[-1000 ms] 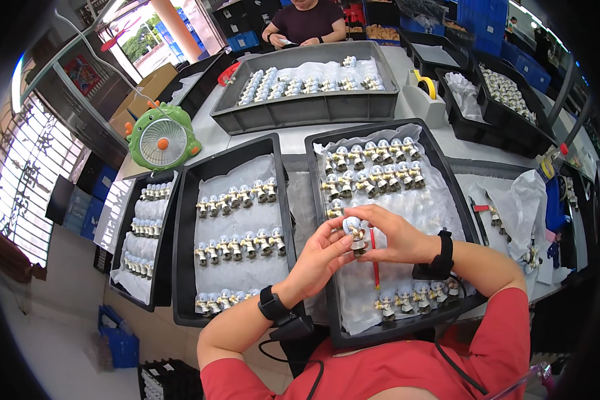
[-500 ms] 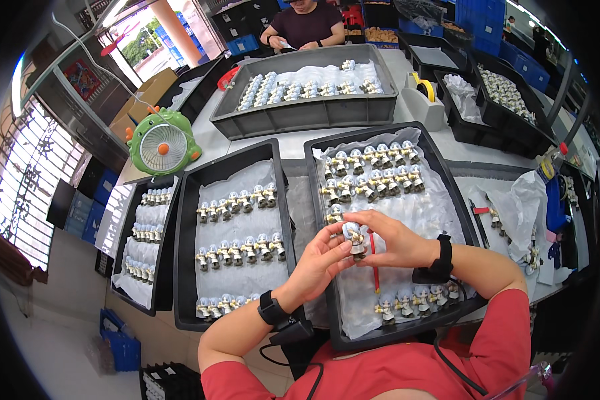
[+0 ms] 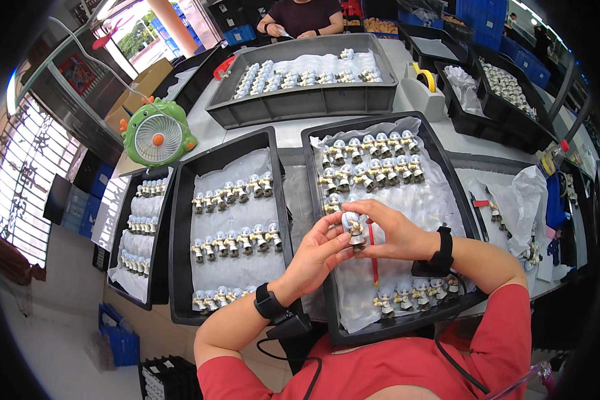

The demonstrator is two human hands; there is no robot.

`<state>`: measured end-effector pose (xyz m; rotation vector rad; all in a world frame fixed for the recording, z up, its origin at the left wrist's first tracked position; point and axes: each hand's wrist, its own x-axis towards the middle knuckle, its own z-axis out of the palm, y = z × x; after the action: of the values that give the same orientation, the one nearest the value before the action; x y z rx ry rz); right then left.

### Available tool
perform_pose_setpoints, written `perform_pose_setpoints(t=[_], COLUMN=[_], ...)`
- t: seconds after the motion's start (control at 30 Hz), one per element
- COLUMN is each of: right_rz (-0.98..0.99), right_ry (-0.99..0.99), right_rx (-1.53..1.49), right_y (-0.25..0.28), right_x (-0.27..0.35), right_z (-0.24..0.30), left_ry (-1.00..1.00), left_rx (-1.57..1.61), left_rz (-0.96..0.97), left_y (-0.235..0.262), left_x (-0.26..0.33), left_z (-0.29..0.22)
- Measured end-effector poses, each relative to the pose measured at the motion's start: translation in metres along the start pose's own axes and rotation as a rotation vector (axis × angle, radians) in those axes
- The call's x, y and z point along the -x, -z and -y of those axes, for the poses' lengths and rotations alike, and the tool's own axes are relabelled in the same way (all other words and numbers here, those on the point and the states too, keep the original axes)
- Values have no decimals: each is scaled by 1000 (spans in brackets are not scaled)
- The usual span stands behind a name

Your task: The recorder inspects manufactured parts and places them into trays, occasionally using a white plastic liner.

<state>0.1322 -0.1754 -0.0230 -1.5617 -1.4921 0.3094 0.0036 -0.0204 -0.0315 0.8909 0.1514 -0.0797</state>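
A small figurine (image 3: 354, 230) with pale blue hair, a white and gold outfit and a dark base is held upright between my two hands. My left hand (image 3: 320, 248) pinches it from the left with thumb and fingers. From the right, my right hand (image 3: 397, 233) curls round it, its fingertips at the head and its thumb near the base. Under my right hand runs a thin red stick-like tool (image 3: 375, 270); whether that hand grips it I cannot tell. Below lies a black tray (image 3: 463, 213) lined with white sheet, with rows of similar figurines (image 3: 373, 148).
Another black tray (image 3: 182, 267) and a narrower one (image 3: 155, 283) hold more figurine rows at left. Beyond are a green fan (image 3: 158, 139), a large grey tray (image 3: 300, 120) and a tape dispenser (image 3: 420, 100). A person (image 3: 307, 19) works across the table.
My hands still hold the figurine, with slight shifts of the fingers. The whole view has moved a little, so the trays sit slightly higher in the picture.
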Motion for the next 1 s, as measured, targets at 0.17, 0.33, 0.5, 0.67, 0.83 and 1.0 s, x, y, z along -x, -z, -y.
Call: perform_pose_setpoints(t=[0.17,0.33,0.5,0.67,0.83,1.0], right_rz=[13,2,2,-5,-11,-1], right_ry=[-32,-60,-25,-65,-20,-49], right_rx=[-15,-39,-19,-54,-53,-66], right_y=[0,-2,1,1,-2,-1], right_x=[1,3,-1,1,1,2], right_z=[1,-4,-1,-1,-1,1], left_ry=[0,11,3,10,7,19], left_rx=[7,5,-2,-18,-18,-17], left_rz=[4,-16,-8,-22,-13,-17], left_y=[-1,0,0,-2,1,-2], left_x=[1,0,-1,-2,1,2], left_z=[0,1,-1,-1,1,0])
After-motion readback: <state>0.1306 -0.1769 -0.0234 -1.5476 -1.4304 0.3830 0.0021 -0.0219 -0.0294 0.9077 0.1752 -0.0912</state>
